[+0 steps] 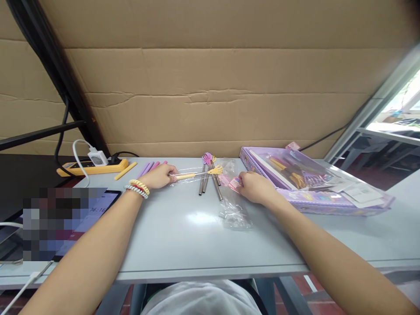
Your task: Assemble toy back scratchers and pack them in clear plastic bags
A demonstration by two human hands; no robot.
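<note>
My left hand is closed on the handle end of a yellow back scratcher in a clear sleeve; its yellow claw head points right. Fingers of my right hand pinch a pink card at the sleeve's other side. Metal rods, some with claw heads, lie beneath and behind the scratcher. A purple claw head shows at their top. Crumpled clear plastic bags lie between my hands. Purple and pink handles lie behind my left hand, beside a yellow handle.
A purple open box with packaged scratchers and papers stands at the right. An orange power strip with a white plug sits at the back left. A tablet lies by my left forearm. Cardboard rises behind the table.
</note>
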